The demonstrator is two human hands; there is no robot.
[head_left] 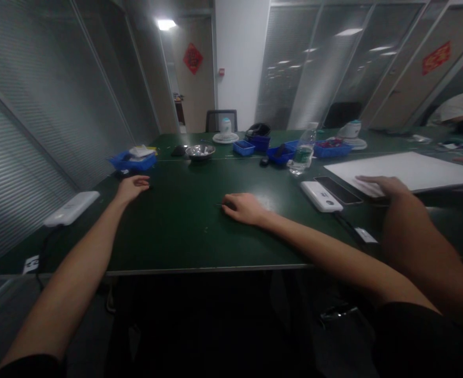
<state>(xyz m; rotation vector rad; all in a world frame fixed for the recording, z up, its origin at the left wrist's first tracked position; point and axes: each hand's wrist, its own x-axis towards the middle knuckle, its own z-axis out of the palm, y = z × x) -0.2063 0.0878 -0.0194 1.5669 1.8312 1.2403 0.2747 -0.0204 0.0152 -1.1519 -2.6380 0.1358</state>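
Clamped in the right hand (242, 208), a thin piece (218, 204) points left, axis crosswise; left hand (131, 190) grip (blurred) I cannot tell, blue tray (135, 164) beyond.

Watching remotely, I made out left sleeve (30, 366): black, plain-looking, showing only as narrow strip. Right sleeve (412, 336) matched in black, showed much broader, hem curving round near elbow. Both were short. Forearms (85, 265) bare below hems; left hand (132, 189) and right hand (247, 209) bare too.
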